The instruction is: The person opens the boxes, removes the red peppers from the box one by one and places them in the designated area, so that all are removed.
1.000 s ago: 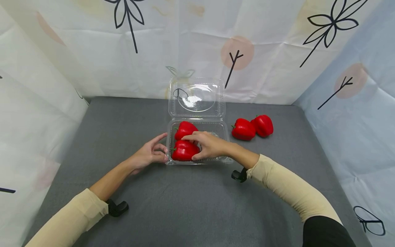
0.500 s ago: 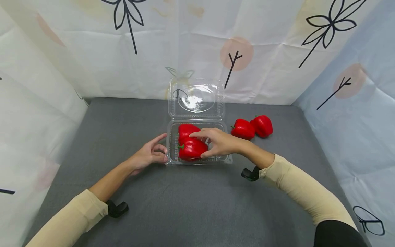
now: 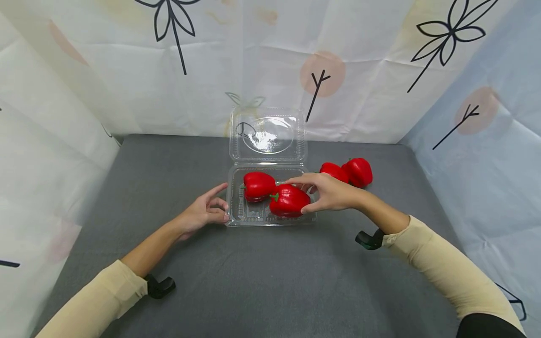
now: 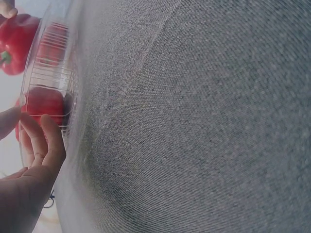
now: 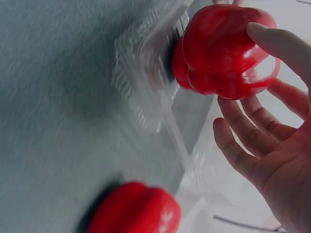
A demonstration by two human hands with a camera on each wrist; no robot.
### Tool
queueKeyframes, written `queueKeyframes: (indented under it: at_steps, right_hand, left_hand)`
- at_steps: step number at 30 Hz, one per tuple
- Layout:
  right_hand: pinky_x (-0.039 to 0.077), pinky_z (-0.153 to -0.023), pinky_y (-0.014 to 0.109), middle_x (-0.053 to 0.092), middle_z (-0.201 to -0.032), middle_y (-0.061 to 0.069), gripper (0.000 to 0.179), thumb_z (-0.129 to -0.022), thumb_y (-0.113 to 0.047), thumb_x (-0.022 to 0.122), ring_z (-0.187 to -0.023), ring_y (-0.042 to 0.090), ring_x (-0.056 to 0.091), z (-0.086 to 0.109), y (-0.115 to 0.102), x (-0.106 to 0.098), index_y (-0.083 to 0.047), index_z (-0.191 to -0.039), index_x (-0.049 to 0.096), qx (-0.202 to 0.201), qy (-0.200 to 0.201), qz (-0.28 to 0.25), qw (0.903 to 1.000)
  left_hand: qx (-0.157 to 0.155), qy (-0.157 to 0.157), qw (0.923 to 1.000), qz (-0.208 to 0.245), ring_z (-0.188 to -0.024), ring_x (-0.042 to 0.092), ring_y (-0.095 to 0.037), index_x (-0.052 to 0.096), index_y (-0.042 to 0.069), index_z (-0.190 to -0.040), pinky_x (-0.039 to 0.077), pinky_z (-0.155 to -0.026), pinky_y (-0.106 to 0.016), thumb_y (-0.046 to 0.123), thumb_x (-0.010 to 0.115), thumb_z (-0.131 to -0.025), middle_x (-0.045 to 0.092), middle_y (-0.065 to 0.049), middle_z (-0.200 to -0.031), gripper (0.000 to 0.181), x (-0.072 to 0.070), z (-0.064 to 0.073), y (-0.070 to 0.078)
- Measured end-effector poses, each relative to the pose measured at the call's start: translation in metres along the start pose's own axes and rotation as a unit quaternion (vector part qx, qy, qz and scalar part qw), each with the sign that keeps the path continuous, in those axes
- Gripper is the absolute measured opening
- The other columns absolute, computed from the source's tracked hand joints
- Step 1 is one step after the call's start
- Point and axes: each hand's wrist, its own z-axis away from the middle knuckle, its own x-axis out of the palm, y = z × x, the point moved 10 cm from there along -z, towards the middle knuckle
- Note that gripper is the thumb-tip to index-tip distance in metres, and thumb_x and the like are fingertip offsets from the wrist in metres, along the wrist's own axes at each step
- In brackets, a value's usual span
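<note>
My right hand (image 3: 331,191) holds a red bell pepper (image 3: 289,201) with a green stem, thumb at the near side and fingers at the far side. In the left wrist view this bell pepper (image 4: 18,43) stands above the rim of the clear plastic clamshell container (image 3: 249,219). Another red bell pepper (image 3: 258,186) lies inside, towards the container's left. My left hand (image 3: 202,213) touches the container's left side, its fingertips spread along the edge. The left wrist view has its fingers (image 4: 54,141) bent against the outer wall.
The container's transparent lid (image 3: 268,136) stands raised at the back. Two more red bell peppers, one (image 3: 358,172) farther right and one (image 3: 334,171) partly behind my right hand, lie on the grey cloth-covered table (image 3: 253,281). A printed fabric backdrop (image 3: 270,56) encloses the table's back and sides.
My right hand has moved right with its bell pepper, from the container's left part to its right side. The other bell pepper inside has shifted slightly rightward. My left hand has stayed put.
</note>
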Motion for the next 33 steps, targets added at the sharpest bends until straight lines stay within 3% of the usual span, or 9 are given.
queueKeyframes:
  at_steps: [9,16,22,28,33]
  right_hand:
    - [0.055,-0.083,0.048,0.062,-0.112,0.003,0.074,-0.076,-0.017,0.087,-0.099,0.024,0.061,0.032,0.022,-0.026,-0.012,-0.142,0.054,0.035,0.049,0.007,0.9981]
    - [0.057,-0.081,0.044,0.060,-0.124,0.009,0.074,-0.077,-0.015,0.087,-0.103,0.025,0.060,0.059,0.035,-0.043,-0.008,-0.142,0.053,0.056,0.077,0.012,0.9954]
    - [0.056,-0.083,0.047,0.060,-0.120,0.009,0.073,-0.076,-0.014,0.087,-0.103,0.025,0.059,0.084,0.051,-0.055,-0.008,-0.140,0.054,0.090,0.096,0.040,0.9904]
    - [0.056,-0.082,0.043,0.062,-0.118,0.011,0.074,-0.073,-0.011,0.087,-0.104,0.026,0.059,0.106,0.070,-0.059,-0.004,-0.139,0.053,0.111,0.103,0.061,0.9865]
    - [0.056,-0.082,0.049,0.061,-0.121,0.018,0.071,-0.077,-0.012,0.084,-0.104,0.032,0.060,0.125,0.086,-0.058,0.000,-0.139,0.052,0.120,0.103,0.059,0.9856]
  left_hand:
    - [0.003,0.002,1.0000,-0.003,-0.082,0.064,-0.015,0.013,0.017,-0.160,0.055,-0.081,-0.034,-0.004,0.070,-0.087,0.053,-0.009,-0.105,0.095,0.000,0.000,0.001]
    - [0.000,0.003,1.0000,-0.004,-0.082,0.064,-0.015,0.013,0.018,-0.160,0.055,-0.082,-0.035,-0.004,0.070,-0.087,0.053,-0.009,-0.106,0.095,0.000,0.000,0.001]
    - [0.001,0.001,1.0000,-0.001,-0.081,0.064,-0.015,0.014,0.018,-0.160,0.055,-0.082,-0.034,-0.003,0.070,-0.087,0.053,-0.010,-0.106,0.095,0.001,0.000,0.001]
    - [0.000,0.001,1.0000,-0.003,-0.082,0.063,-0.015,0.013,0.018,-0.160,0.055,-0.081,-0.034,-0.003,0.070,-0.087,0.053,-0.010,-0.106,0.095,0.000,0.000,0.000]
    - [0.000,0.001,1.0000,-0.001,-0.082,0.063,-0.015,0.014,0.018,-0.160,0.055,-0.081,-0.035,-0.005,0.070,-0.086,0.053,-0.010,-0.106,0.095,0.001,0.000,0.000]
